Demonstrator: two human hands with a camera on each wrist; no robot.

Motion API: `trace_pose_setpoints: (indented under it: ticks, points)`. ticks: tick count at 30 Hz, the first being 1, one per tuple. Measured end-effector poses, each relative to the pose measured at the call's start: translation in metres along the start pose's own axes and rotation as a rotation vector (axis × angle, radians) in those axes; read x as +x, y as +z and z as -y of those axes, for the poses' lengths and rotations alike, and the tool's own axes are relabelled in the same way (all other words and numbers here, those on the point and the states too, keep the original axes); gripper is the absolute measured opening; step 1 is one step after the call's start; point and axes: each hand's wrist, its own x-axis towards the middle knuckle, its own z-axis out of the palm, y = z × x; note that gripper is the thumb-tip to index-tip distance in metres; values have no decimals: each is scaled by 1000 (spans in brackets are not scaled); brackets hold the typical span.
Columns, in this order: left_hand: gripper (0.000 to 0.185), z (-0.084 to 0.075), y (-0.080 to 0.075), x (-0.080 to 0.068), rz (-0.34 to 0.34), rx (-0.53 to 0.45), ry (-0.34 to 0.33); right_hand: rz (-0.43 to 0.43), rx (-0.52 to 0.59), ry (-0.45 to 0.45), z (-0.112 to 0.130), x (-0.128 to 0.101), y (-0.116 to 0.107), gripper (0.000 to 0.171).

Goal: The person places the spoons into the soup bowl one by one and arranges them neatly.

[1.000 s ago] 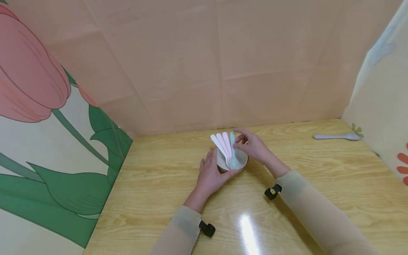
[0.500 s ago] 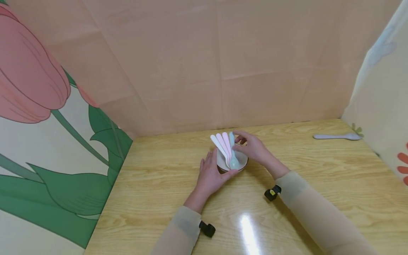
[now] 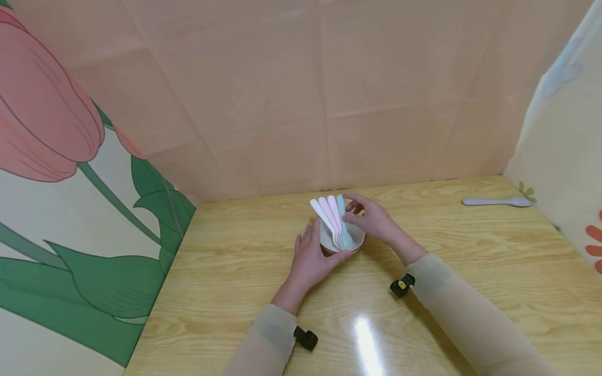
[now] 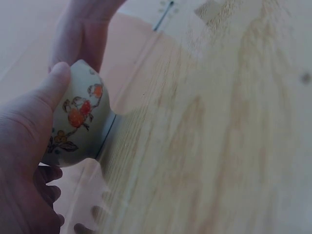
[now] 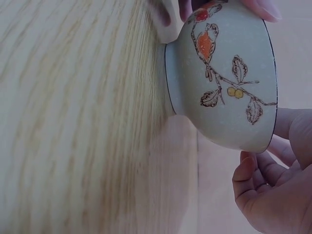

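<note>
A white bowl [image 3: 359, 233] with a dark rim stands on the table, its outside painted with red birds and branches in the right wrist view. My left hand [image 3: 311, 258] holds it from the left, thumb along the near side and fingers round the far left. Several spoons lean in it: a white spoon [image 3: 322, 213], two pink spoons [image 3: 333, 208] and a light blue spoon [image 3: 345, 237] at their right. At the blue handle's right edge are the thumb and index tips of my right hand [image 3: 373, 216], set apart. In the right wrist view, its other fingers are loosely bent beside the rim.
A pale purple spoon [image 3: 494, 201] lies at the table's far right, near the side wall. The wooden table [image 3: 226, 292] meets a peach cloth backdrop [image 3: 263, 156] just behind the bowl. A tulip-patterned panel [image 3: 108, 282] stands along the left.
The blue spoon's handle has shifted slightly left towards the pink ones, with my right fingertips following it closely. My left hand and the bowl have stayed in place.
</note>
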Motion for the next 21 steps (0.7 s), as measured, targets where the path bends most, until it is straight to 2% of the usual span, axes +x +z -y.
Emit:
trace_pose_setpoints:
  ticks: [21]
  points:
    - [120, 0, 0, -1, -15, -18, 19, -68, -52, -43, 4, -9, -21, 64]
